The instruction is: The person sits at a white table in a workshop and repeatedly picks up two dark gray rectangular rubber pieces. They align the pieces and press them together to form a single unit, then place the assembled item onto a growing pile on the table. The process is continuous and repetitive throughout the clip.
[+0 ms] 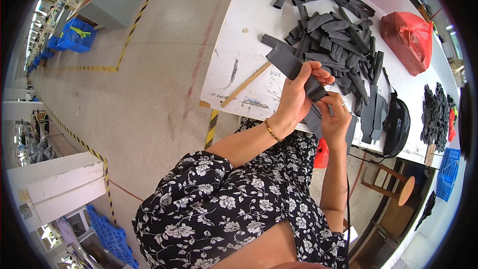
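**Both hands on one flat black sleeve**

The left hand grips a flattened dark sleeve piece near its middle, thumb over it; the right hand pinches the lower end — apparently to keep it taut above the white table; the fingertip contact is hard to see. A pile of similar pieces lies just beyond, within reach; a wooden stick rests beside it.

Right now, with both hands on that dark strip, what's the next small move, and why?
Probably draw the strip further through the left hand toward the right hand. Its far end still sticks out over the table beside the wooden stick, while both hands pinch it near the table edge.
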`<control>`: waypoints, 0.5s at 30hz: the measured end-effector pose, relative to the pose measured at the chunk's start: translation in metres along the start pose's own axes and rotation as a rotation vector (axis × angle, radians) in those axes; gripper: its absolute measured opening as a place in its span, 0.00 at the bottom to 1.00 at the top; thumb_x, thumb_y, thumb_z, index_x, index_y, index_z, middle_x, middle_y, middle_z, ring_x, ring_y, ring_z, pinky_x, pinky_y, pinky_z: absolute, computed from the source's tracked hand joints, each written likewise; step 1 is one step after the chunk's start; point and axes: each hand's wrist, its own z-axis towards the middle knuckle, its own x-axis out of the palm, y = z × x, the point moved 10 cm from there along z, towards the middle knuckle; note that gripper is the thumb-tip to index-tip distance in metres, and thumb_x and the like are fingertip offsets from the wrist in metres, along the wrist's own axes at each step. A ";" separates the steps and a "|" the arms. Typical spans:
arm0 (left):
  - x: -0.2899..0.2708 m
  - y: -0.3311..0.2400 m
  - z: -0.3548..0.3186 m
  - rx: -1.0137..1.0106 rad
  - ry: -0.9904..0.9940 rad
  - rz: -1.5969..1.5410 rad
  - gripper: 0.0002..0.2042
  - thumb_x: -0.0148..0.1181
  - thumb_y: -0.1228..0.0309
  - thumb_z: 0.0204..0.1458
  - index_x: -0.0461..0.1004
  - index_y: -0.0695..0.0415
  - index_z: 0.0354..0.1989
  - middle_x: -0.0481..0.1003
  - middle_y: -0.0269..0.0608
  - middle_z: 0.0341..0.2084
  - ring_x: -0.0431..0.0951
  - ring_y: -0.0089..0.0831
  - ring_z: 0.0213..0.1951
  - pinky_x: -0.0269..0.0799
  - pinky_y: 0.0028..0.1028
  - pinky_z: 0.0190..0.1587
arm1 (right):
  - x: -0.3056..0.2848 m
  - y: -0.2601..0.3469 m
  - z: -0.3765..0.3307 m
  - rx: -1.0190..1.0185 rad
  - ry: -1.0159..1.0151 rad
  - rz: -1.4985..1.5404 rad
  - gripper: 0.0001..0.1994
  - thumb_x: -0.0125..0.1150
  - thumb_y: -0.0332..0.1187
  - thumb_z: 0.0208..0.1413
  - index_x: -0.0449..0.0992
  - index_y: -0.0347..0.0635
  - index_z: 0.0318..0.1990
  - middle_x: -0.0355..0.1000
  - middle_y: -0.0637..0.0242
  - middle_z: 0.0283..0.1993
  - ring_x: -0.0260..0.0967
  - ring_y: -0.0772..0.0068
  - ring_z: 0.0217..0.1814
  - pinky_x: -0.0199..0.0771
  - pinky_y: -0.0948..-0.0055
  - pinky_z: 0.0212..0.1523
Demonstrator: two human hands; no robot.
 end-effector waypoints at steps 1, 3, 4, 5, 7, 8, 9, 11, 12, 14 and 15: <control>0.000 0.000 0.000 0.000 0.002 -0.002 0.14 0.54 0.60 0.62 0.72 0.61 0.42 0.79 0.43 0.32 0.81 0.39 0.40 0.76 0.35 0.47 | 0.000 0.000 0.000 0.017 0.005 0.011 0.08 0.66 0.19 0.47 0.73 0.36 0.34 0.75 0.60 0.37 0.73 0.64 0.33 0.72 0.72 0.36; 0.001 0.000 -0.001 -0.010 -0.001 0.000 0.14 0.55 0.60 0.62 0.72 0.61 0.42 0.79 0.43 0.32 0.81 0.39 0.39 0.76 0.35 0.47 | 0.000 -0.001 0.000 0.026 0.009 0.015 0.08 0.66 0.19 0.47 0.73 0.36 0.34 0.75 0.59 0.36 0.73 0.63 0.33 0.72 0.72 0.36; 0.001 0.001 -0.002 -0.015 -0.003 0.000 0.14 0.55 0.60 0.62 0.72 0.60 0.42 0.79 0.43 0.32 0.81 0.38 0.39 0.76 0.35 0.46 | 0.000 -0.001 0.000 0.017 0.008 0.010 0.08 0.66 0.20 0.47 0.73 0.36 0.33 0.75 0.59 0.37 0.73 0.62 0.33 0.72 0.71 0.35; 0.001 0.001 -0.002 -0.016 -0.002 -0.004 0.14 0.55 0.60 0.62 0.72 0.60 0.42 0.78 0.42 0.32 0.81 0.38 0.39 0.76 0.35 0.46 | 0.000 -0.001 0.001 0.008 0.008 0.006 0.08 0.67 0.21 0.48 0.73 0.36 0.33 0.75 0.59 0.37 0.73 0.61 0.32 0.72 0.71 0.35; 0.000 0.001 -0.002 -0.018 -0.001 -0.011 0.14 0.55 0.60 0.62 0.72 0.60 0.42 0.78 0.42 0.31 0.81 0.38 0.39 0.76 0.35 0.46 | 0.000 0.002 0.003 -0.008 0.013 0.003 0.08 0.67 0.21 0.48 0.73 0.37 0.33 0.75 0.59 0.37 0.74 0.61 0.32 0.72 0.71 0.35; 0.000 0.002 -0.002 -0.019 -0.005 -0.011 0.14 0.54 0.59 0.62 0.72 0.60 0.43 0.78 0.42 0.31 0.81 0.38 0.39 0.77 0.35 0.46 | 0.001 0.003 0.003 -0.015 0.015 0.001 0.08 0.67 0.21 0.48 0.73 0.37 0.33 0.75 0.59 0.37 0.74 0.61 0.32 0.72 0.71 0.35; -0.001 0.002 -0.003 -0.020 -0.010 -0.011 0.14 0.54 0.59 0.62 0.72 0.60 0.43 0.78 0.42 0.31 0.81 0.37 0.39 0.77 0.34 0.45 | 0.001 0.003 0.003 -0.012 0.016 -0.002 0.08 0.67 0.21 0.48 0.73 0.37 0.33 0.75 0.59 0.37 0.74 0.61 0.32 0.72 0.71 0.35; -0.002 0.004 -0.003 -0.024 -0.014 -0.014 0.14 0.55 0.59 0.62 0.72 0.59 0.43 0.78 0.40 0.31 0.81 0.37 0.39 0.76 0.34 0.45 | 0.002 0.002 0.003 -0.005 0.018 -0.004 0.08 0.67 0.22 0.48 0.73 0.37 0.33 0.75 0.59 0.37 0.74 0.61 0.32 0.72 0.71 0.35; -0.002 0.004 -0.003 -0.027 -0.015 -0.016 0.14 0.55 0.59 0.61 0.72 0.59 0.43 0.77 0.39 0.31 0.81 0.36 0.39 0.76 0.33 0.45 | 0.003 0.002 0.003 -0.002 0.022 -0.002 0.08 0.67 0.22 0.48 0.73 0.37 0.33 0.75 0.59 0.37 0.74 0.61 0.32 0.72 0.71 0.35; -0.002 0.004 -0.004 -0.029 -0.019 -0.021 0.14 0.56 0.59 0.61 0.72 0.59 0.44 0.77 0.37 0.31 0.80 0.36 0.39 0.76 0.33 0.45 | 0.003 0.002 0.004 0.004 0.031 0.001 0.08 0.67 0.22 0.48 0.73 0.37 0.33 0.75 0.59 0.37 0.74 0.60 0.33 0.72 0.70 0.35; -0.001 0.004 -0.005 -0.029 -0.023 -0.023 0.14 0.56 0.59 0.61 0.72 0.58 0.44 0.77 0.37 0.30 0.80 0.36 0.39 0.76 0.33 0.45 | 0.004 0.001 0.004 0.005 0.032 0.006 0.08 0.67 0.22 0.48 0.73 0.37 0.33 0.75 0.59 0.37 0.74 0.60 0.33 0.72 0.70 0.35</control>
